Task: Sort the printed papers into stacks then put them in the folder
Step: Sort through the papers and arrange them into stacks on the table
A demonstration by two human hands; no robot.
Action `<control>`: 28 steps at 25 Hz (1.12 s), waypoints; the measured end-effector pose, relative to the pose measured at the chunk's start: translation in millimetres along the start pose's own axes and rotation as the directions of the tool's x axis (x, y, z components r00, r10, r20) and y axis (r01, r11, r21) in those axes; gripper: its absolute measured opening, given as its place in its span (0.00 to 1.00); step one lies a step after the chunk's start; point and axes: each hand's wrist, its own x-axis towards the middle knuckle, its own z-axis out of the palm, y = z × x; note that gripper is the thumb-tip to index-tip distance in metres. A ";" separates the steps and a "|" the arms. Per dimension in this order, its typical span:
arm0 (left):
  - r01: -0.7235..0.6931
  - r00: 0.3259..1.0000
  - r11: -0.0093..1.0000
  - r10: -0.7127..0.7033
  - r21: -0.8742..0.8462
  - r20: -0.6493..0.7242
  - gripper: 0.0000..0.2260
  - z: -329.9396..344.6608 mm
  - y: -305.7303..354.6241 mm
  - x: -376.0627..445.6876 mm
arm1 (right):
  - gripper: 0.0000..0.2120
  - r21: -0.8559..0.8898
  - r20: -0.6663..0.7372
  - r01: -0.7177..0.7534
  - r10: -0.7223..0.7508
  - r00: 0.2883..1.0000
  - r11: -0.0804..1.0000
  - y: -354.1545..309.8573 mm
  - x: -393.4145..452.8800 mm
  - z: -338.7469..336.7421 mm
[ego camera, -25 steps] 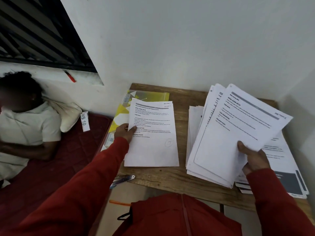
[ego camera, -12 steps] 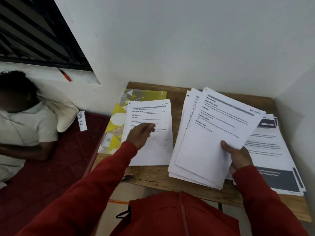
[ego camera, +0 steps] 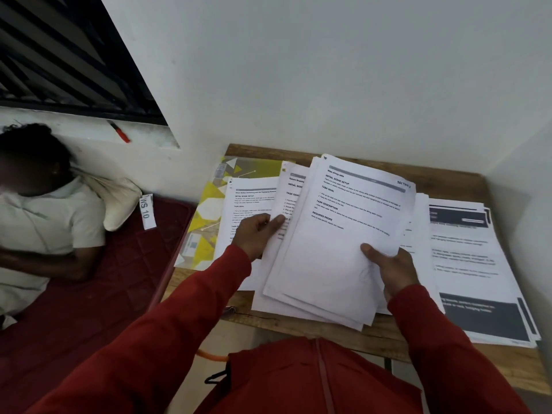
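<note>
A bundle of papers (ego camera: 337, 243) held over the table (ego camera: 466, 180) by the right hand (ego camera: 391, 267), one sheet (ego camera: 288, 201) pinched by the left hand (ego camera: 257, 234), folder (ego camera: 209, 216) at the table's left edge, under a stack (ego camera: 248, 201)

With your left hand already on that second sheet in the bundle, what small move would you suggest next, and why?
Probably slide that sheet out leftward and lay it on the stack lying over the yellow folder. The left hand already pinches its edge, fanned clear of the bundle, which the right hand grips at the bottom corner, so it looks free to come away.
</note>
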 end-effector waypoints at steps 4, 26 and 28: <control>-0.005 0.978 1.000 0.007 0.010 -0.207 0.09 -27.3 -17.7 14.9 | 0.16 0.010 -0.105 0.006 -0.005 0.994 1.000 -6.1 6.9 -20.1; -0.037 0.998 0.996 0.032 0.078 0.059 0.09 10.6 12.8 -3.2 | 0.16 0.057 0.073 0.053 -0.057 0.996 0.997 -16.3 -12.9 -2.0; -0.014 0.993 0.998 0.021 -0.054 0.118 0.08 3.5 8.9 -5.4 | 0.22 0.067 0.068 0.068 -0.073 0.995 0.995 -16.6 -13.6 -3.2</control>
